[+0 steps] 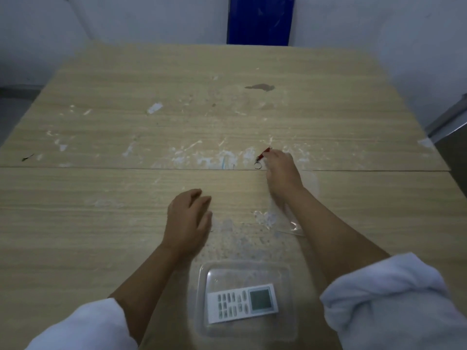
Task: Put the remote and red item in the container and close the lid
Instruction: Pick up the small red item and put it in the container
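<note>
While the remote (242,303) is already lying flat in the clear container (246,329) at the near table (101,122) edge, we are reaching our right hand (280,170) to the red item (264,153), farther out on the table with its metal ring (257,165). We are judging it light, small and rigid, best pinched at the red body. Our right grip is closing on it, though contact is unclear; our left hand (188,218) is hovering open, holding nothing.

Right hand (279,170) extended forward, fingers pinched; left hand (188,221) loosely curled, palm down.
</note>
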A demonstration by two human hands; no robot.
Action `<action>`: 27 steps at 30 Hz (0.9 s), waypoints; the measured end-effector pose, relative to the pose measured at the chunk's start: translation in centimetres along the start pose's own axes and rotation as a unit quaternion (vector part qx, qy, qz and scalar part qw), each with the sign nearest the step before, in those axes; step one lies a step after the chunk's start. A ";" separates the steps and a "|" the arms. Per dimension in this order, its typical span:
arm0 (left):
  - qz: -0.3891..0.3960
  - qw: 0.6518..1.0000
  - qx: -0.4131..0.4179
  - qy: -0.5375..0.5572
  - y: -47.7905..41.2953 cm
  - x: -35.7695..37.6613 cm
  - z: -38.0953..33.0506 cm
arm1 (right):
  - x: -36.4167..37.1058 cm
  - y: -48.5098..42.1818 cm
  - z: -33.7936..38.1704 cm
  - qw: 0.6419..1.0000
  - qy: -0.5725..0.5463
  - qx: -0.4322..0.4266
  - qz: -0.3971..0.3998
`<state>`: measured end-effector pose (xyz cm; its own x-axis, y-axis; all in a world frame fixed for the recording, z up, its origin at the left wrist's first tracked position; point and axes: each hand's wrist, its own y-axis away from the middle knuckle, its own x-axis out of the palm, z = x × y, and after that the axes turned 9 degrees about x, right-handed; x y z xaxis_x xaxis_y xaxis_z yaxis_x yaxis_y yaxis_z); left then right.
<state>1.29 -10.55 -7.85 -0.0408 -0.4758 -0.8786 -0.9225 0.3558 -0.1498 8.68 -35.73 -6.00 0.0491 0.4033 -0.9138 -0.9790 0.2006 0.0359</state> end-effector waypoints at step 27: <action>-0.003 0.986 -0.061 0.156 4.3 -3.4 -2.9 | -3.3 11.9 4.2 0.982 -0.088 -0.161 0.038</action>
<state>-3.63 -9.69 -4.16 -0.1334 -0.7092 -0.6923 -0.9616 0.2617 -0.0828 -2.28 -30.88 -0.88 -0.0209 0.5597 -0.8285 -0.9915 -0.1181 -0.0547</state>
